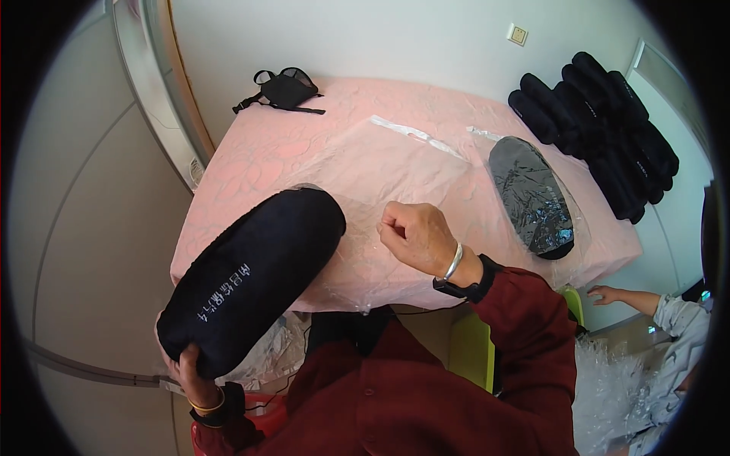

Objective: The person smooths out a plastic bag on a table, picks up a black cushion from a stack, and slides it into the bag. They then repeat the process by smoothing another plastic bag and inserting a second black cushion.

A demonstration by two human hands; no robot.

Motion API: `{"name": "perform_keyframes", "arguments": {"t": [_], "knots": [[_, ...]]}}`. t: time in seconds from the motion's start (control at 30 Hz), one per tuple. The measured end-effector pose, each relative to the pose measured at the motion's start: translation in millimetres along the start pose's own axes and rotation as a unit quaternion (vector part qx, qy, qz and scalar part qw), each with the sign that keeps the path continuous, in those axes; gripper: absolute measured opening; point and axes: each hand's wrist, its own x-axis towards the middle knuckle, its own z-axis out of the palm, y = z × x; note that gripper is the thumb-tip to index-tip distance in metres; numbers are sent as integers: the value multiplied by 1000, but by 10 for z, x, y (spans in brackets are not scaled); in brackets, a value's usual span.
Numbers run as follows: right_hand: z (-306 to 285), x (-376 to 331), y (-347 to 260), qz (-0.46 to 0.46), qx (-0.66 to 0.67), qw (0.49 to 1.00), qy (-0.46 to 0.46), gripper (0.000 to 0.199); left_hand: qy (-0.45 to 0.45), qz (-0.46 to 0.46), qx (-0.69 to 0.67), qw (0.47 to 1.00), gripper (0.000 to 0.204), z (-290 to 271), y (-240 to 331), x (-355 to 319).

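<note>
Cushion (251, 277), dark and plump, slants across near edge of pink cloth (236, 156); left hand (192, 374) grips its near end. Right hand (420, 237) curled above clear bag (388, 163); whether it pinches anything, cannot tell. Probably best: near end propped, bag smoothed flat.

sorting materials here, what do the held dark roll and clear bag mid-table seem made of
Dark roll: probably matte plush fabric, by its soft outline and low shine. Clear bag: likely thin glossy plastic film, being see-through with creases catching light.

Soft daylight-like brightness; edges curve into black; plastic wrap (541, 215) glints.
</note>
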Motion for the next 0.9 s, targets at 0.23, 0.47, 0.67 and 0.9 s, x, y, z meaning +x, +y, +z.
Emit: {"name": "perform_keyframes", "arguments": {"t": [0.23, 0.47, 0.67, 0.9], "knots": [[125, 89, -48, -145, 14, 981, 124, 9, -53, 26, 13, 998, 71, 260, 2, -5], [316, -34, -516, -189, 163, 959, 131, 8, -85, 48, -10, 995, 66, 836, 95, -60], [422, -419, -942, -225, 155, 957, 99, 9, -80, 36, 21, 996, 68, 1156, 58, -57], [401, -514, -920, -259, 83, 961, 53, 14, -211, -35, -76, 974, 69, 1230, -173, -23]]}}
